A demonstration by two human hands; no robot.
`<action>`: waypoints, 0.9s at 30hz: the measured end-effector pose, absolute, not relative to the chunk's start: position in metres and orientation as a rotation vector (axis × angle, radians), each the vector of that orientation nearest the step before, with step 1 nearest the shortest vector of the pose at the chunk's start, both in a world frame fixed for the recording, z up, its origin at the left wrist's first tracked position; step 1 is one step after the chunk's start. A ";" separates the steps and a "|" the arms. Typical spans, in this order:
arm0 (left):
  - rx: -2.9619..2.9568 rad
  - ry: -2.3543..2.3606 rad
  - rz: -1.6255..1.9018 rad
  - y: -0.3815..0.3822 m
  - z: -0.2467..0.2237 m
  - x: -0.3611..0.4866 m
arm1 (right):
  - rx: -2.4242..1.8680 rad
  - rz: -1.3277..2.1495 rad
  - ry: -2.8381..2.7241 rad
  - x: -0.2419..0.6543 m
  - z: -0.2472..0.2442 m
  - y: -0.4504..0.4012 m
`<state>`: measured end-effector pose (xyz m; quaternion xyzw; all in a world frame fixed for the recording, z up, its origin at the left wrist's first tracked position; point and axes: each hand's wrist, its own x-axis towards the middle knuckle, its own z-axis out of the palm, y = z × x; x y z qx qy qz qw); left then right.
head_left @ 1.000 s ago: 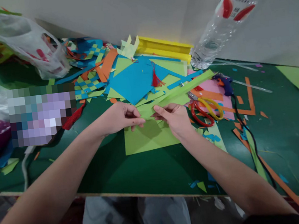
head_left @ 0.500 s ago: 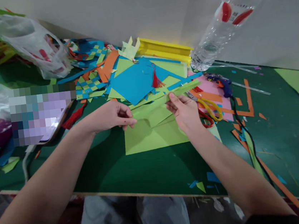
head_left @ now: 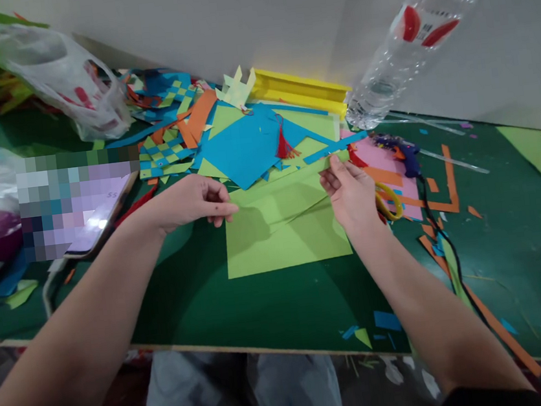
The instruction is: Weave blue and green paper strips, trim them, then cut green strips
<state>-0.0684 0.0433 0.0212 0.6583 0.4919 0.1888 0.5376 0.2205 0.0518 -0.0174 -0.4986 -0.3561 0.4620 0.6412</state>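
My left hand (head_left: 197, 203) pinches the left end of a light green paper strip (head_left: 291, 186). At the strip's right end, my right hand (head_left: 351, 187) grips it between thumb and fingers. Stretched between both hands, the strip slants up to the right. Beneath it lies a light green paper sheet (head_left: 286, 253) on the table. Scissors with a yellow handle (head_left: 390, 202) are partly hidden behind my right hand. Just beyond the strip are a blue paper square (head_left: 240, 151) and a red tassel (head_left: 284, 144).
A phone (head_left: 98, 213) with a cable lies left, near a plastic bag (head_left: 76, 88). Woven paper pieces (head_left: 162, 155) and a yellow tray (head_left: 297, 92) sit at the back. A bottle (head_left: 400, 51) stands back right; a dark blue corded tool (head_left: 407, 158) and orange scraps (head_left: 450, 176) lie right.
My right hand has moved right along the strip to near its end, covering more of the scissors. My left hand has shifted slightly left and up.
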 end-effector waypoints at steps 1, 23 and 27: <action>1.540 1.177 0.469 0.044 0.022 -0.068 | -1.134 1.057 -0.814 0.221 -0.018 0.052; 2.156 1.603 1.395 0.041 0.008 -0.056 | -1.342 1.088 -1.083 0.203 0.006 0.032; 2.562 1.452 1.146 0.031 0.009 -0.040 | -1.477 1.135 -1.284 0.190 0.002 0.022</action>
